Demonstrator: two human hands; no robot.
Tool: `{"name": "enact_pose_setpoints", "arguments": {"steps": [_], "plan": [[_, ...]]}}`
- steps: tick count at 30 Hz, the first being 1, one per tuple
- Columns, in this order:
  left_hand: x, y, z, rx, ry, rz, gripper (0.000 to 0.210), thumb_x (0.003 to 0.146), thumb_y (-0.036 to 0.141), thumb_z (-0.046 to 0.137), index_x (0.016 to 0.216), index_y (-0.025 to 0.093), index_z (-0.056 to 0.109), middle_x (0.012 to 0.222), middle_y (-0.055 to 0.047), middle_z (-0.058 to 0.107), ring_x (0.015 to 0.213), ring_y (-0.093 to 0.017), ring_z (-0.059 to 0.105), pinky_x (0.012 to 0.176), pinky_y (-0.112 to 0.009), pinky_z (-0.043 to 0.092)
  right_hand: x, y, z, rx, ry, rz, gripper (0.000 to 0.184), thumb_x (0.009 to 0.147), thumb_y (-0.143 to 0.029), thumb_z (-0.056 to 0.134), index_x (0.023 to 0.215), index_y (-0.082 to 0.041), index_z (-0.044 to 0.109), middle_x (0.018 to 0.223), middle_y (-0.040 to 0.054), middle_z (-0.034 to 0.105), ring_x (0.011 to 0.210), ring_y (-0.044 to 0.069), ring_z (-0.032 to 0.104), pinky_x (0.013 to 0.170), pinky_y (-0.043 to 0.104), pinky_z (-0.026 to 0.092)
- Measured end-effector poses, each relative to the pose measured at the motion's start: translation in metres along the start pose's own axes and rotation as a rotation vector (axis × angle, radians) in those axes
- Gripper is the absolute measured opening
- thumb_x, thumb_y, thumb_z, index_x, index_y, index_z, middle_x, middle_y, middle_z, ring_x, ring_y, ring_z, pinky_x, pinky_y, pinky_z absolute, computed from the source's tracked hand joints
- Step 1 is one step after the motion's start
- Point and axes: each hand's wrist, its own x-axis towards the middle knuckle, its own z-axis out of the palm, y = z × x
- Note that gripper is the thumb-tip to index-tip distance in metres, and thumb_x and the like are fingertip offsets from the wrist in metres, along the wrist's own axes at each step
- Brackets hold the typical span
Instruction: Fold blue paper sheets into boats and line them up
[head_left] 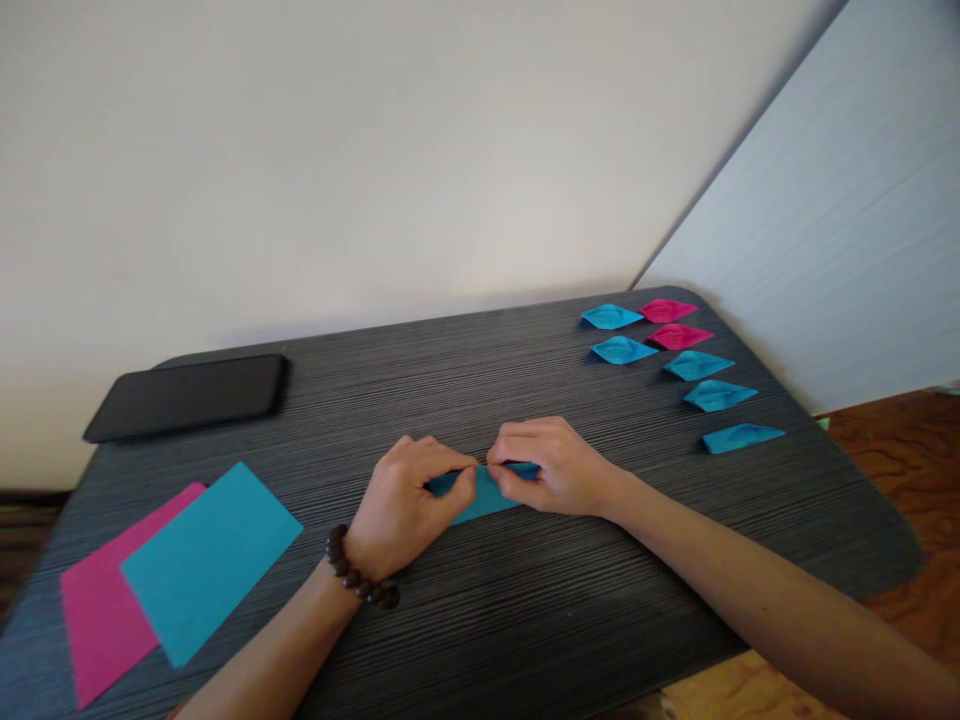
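Observation:
A folded strip of blue paper (486, 499) lies on the dark table in front of me, its long side running left to right. My left hand (420, 490) pinches its upper edge near the middle, thumb and fingers closed. My right hand (551, 465) pinches the same edge just to the right, fingertips close to those of the left. Parts of the strip are hidden behind both hands. A dark beaded bracelet (358, 575) circles my left wrist.
On the left lie a blue sheet (214, 565) and a pink sheet (105, 600) partly under it. Behind them rests a black phone-like slab (187, 398). Several folded blue paper boats (720, 395) and two pink paper boats (679, 336) sit at the right. A wall borders the table's back.

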Motion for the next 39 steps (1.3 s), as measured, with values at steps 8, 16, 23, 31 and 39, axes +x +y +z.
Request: {"name": "enact_pose_setpoints", "arguments": {"steps": [8, 16, 23, 31, 39], "plan": [[-0.001, -0.016, -0.010, 0.018, -0.068, 0.052, 0.019, 0.079, 0.017, 0.051, 0.077, 0.020, 0.070, 0.068, 0.000, 0.065, 0.064, -0.012, 0.057, 0.064, -0.024, 0.043, -0.004, 0.012, -0.012, 0.079, -0.008, 0.001, 0.010, 0.082, -0.018, 0.050, 0.075, -0.018, 0.057, 0.073, -0.0008, 0.059, 0.065, 0.009, 0.053, 0.063, 0.021, 0.038], [0.000, -0.019, -0.014, -0.012, 0.017, -0.019, 0.017, 0.083, 0.020, 0.050, 0.084, 0.018, 0.067, 0.075, 0.000, 0.066, 0.063, -0.010, 0.056, 0.060, -0.021, 0.043, -0.005, 0.020, -0.024, 0.152, 0.045, 0.031, 0.013, 0.084, -0.019, 0.051, 0.073, -0.015, 0.056, 0.069, -0.0006, 0.057, 0.064, 0.008, 0.052, 0.064, 0.020, 0.038], [0.000, -0.015, -0.005, -0.074, -0.012, 0.100, 0.014, 0.084, 0.021, 0.054, 0.081, 0.018, 0.068, 0.081, -0.001, 0.068, 0.077, -0.014, 0.060, 0.076, -0.027, 0.044, -0.002, 0.007, -0.007, 0.125, -0.013, 0.033, 0.011, 0.086, -0.021, 0.048, 0.080, -0.017, 0.057, 0.075, -0.0003, 0.058, 0.069, 0.010, 0.053, 0.067, 0.022, 0.038], [0.000, -0.021, -0.016, -0.201, -0.020, -0.087, 0.019, 0.084, 0.026, 0.054, 0.073, 0.019, 0.067, 0.074, 0.001, 0.066, 0.066, -0.012, 0.058, 0.062, -0.023, 0.044, -0.005, 0.016, -0.020, 0.035, -0.012, 0.111, 0.009, 0.081, -0.017, 0.049, 0.073, -0.017, 0.053, 0.067, -0.0026, 0.050, 0.058, 0.008, 0.046, 0.059, 0.021, 0.035], [0.001, -0.025, -0.016, -0.199, 0.069, -0.136, 0.021, 0.083, 0.029, 0.055, 0.068, 0.021, 0.067, 0.072, 0.000, 0.065, 0.069, -0.015, 0.058, 0.065, -0.026, 0.045, -0.006, 0.019, -0.025, 0.026, 0.071, 0.216, 0.011, 0.086, -0.024, 0.048, 0.081, -0.017, 0.055, 0.071, -0.0017, 0.054, 0.060, 0.009, 0.048, 0.058, 0.022, 0.035]]}}
